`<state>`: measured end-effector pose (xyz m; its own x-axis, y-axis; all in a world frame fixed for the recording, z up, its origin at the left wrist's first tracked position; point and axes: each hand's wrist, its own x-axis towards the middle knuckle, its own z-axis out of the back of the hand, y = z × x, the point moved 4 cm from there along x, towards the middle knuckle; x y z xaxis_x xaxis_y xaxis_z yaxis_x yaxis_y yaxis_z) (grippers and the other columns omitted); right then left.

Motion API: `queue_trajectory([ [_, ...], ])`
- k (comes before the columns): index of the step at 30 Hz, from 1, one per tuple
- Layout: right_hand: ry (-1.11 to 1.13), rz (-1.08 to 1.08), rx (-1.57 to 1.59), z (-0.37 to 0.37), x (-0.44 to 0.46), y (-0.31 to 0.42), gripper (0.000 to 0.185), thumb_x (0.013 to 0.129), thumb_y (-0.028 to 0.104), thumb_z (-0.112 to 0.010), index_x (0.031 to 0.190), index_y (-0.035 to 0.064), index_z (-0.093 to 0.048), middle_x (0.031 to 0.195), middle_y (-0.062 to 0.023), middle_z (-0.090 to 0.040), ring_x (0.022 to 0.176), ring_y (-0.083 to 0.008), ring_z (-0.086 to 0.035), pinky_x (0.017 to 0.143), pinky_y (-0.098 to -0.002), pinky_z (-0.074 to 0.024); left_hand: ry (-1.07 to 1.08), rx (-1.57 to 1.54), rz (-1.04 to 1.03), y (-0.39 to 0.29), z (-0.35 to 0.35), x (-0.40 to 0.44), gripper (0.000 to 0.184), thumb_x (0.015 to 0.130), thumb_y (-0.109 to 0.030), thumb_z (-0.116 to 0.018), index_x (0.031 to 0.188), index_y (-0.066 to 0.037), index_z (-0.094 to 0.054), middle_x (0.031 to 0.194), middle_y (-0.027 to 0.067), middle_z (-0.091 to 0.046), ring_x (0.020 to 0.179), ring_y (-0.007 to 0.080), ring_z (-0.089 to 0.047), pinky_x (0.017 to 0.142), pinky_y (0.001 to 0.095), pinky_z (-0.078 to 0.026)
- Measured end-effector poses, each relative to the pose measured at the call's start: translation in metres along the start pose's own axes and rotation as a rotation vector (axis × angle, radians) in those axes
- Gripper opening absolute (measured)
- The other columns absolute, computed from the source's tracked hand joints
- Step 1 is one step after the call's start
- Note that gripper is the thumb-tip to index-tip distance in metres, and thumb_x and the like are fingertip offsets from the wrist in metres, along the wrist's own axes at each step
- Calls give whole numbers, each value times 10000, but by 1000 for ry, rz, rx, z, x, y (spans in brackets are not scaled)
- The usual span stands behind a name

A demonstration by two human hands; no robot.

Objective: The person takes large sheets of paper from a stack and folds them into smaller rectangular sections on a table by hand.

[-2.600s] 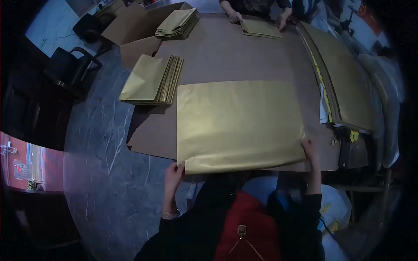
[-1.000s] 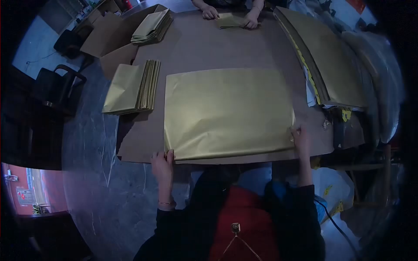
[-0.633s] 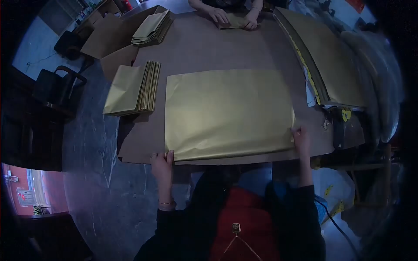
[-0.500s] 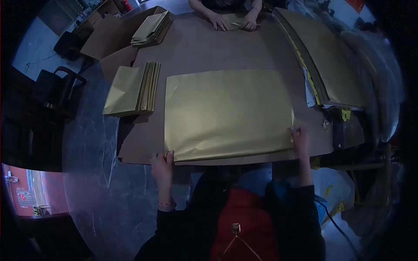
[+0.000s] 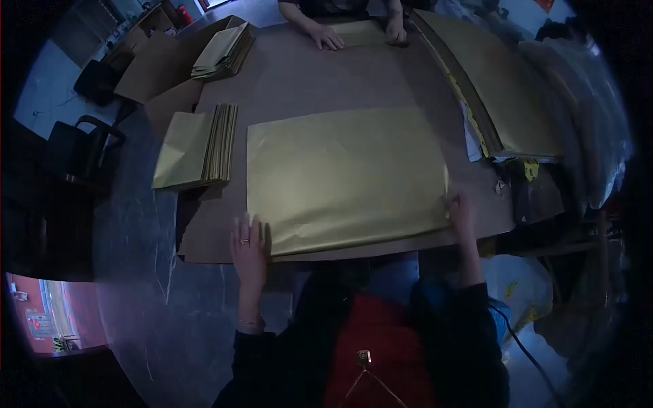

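A large gold paper sheet (image 5: 347, 177) lies on the brown cardboard tabletop in front of me, with a fold or crease along its near edge. My left hand (image 5: 249, 250) lies at the sheet's lower left corner, fingers stretched out and pointing away from me. A ring shows on one finger. At the lower right edge, my right hand (image 5: 461, 212) has its fingers curled in and pinches the paper's side. Left of the sheet stands a bundle of folded gold paper (image 5: 197, 147).
Another stack of folded gold paper (image 5: 222, 51) lies farther back, beside an open cardboard box (image 5: 153, 75). On the right is a thick pile of large gold sheets (image 5: 496, 81). Across the table, a co-worker's hands (image 5: 326, 37) rest on gold paper.
My left hand has released the near left corner, and its fingers have straightened and moved up along the edge. The right hand keeps its pinch. The co-worker's hands have spread apart.
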<state>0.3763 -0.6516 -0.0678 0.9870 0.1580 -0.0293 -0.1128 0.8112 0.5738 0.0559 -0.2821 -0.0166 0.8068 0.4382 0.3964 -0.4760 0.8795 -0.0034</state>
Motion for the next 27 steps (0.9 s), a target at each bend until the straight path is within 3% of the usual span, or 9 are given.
queue_trajectory([
  [1,0,-14,29,0,-1,2,378,825,341,-643,876,-25,-562,764,-217,-599,748,-382,-592,649,-438,-452,101,-49,-94,-1,-6,0,473,850,-102,-496,1320,-137,-454,1354,71,-458,1278,306,-391,1026,416,-351],
  [4,3,-22,49,-5,2,-8,388,817,351,-644,881,-23,-565,799,-227,-610,781,-394,-595,671,-450,-454,383,-355,-333,-7,-20,-1,477,845,-61,-483,1316,-130,-447,1370,94,-436,1282,302,-385,1039,431,-333],
  [5,10,-15,41,-6,3,-10,395,814,359,-643,882,-22,-567,821,-233,-616,800,-401,-595,684,-460,-455,338,-402,-291,-7,-18,2,392,845,-50,-508,1232,-112,-535,1313,76,-500,1216,280,-469,970,378,-417],
  [9,20,-61,0,-1,-1,-3,416,817,386,-626,899,-19,-573,855,-245,-620,833,-410,-594,702,-474,-454,159,-486,-230,-15,-12,10,192,829,-131,-619,1010,-66,-628,1150,87,-600,1016,277,-603,800,357,-511],
  [14,5,6,-121,-6,5,-11,444,814,413,-616,966,-2,-576,887,-244,-618,864,-409,-590,722,-472,-453,174,-376,-172,-42,-11,19,326,770,-307,-687,955,-60,-581,987,99,-590,905,291,-596,704,379,-512],
  [16,20,-30,-119,-5,4,-10,440,809,402,-625,975,-2,-575,902,-239,-618,872,-403,-589,729,-467,-454,198,-231,-144,-50,-17,21,346,766,-342,-668,816,-42,-502,895,121,-552,904,300,-578,674,380,-520],
  [21,41,-105,-17,-3,0,-5,419,800,370,-644,994,4,-577,927,-225,-619,881,-391,-592,733,-452,-460,384,-106,-113,-51,-31,19,541,754,-418,-636,1228,-178,-533,1019,120,-540,995,293,-539,670,377,-532],
  [25,-18,-9,24,-10,7,-18,401,795,351,-655,981,3,-579,923,-219,-623,884,-391,-594,734,-453,-458,453,-106,-102,-53,-28,23,502,769,-336,-647,1202,-110,-533,1074,125,-513,1013,296,-533,717,375,-527],
  [27,-23,4,-18,-6,4,-10,396,794,344,-657,977,2,-580,927,-218,-625,895,-390,-594,740,-451,-458,347,-375,-194,-53,-36,20,521,792,-250,-642,1250,-58,-486,1103,102,-507,1033,286,-522,789,376,-495],
])
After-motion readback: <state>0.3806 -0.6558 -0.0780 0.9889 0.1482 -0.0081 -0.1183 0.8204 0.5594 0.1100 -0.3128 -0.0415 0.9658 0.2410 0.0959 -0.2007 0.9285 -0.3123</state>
